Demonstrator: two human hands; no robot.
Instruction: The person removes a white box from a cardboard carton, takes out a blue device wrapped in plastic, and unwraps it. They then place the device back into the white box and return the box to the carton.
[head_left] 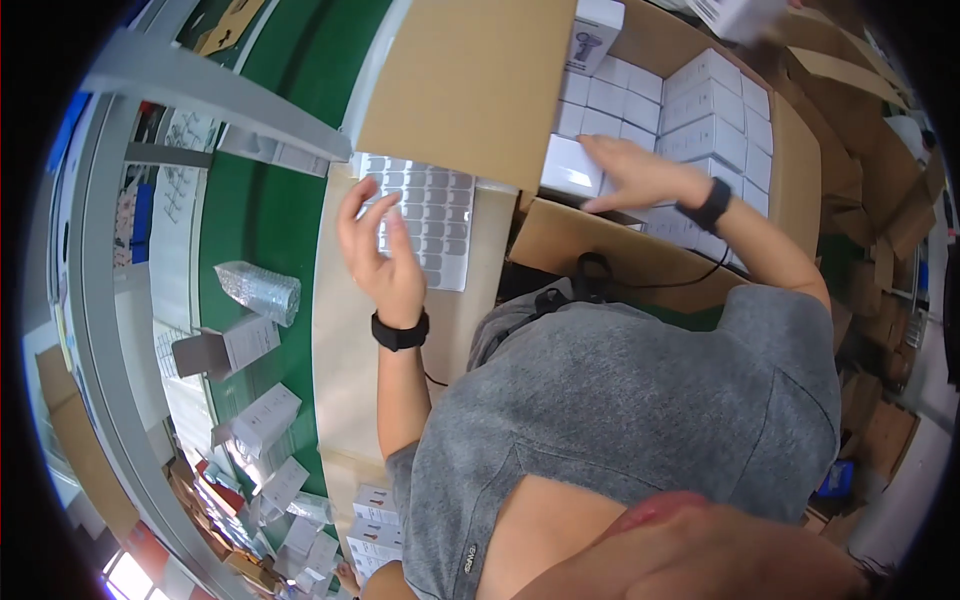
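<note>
In the head view, the two hands are well apart. The right hand [640, 175] is spread at a white box [570, 168] in the carton [797, 195], thumb and fingers at its right side; whether they grip it cannot be told. The left hand [387, 268] is raised with fingers loosely curled and parted, nothing visible in its grasp, over the edge of a sheet of grey labels [445, 225] lying left of the carton.

The carton looks well filled: boxes stand side by side, heaped higher on the right. The sheet appears largely covered with labels, so plenty seem left, though the carton flap [465, 85] may hide part of it.

Counted, there is one carton, one label sheet and one box under the right hand. Around eight smaller box tops [605, 97] show beyond that hand, and perhaps a dozen boxes [715, 105] on the right, a rough count because arm and wall cover some. One printed box [597, 35] stands upright at the far side. On the green bench [290, 180] lie one bubble-wrapped packet [260, 292] and at least three white cartons [266, 418].
</note>
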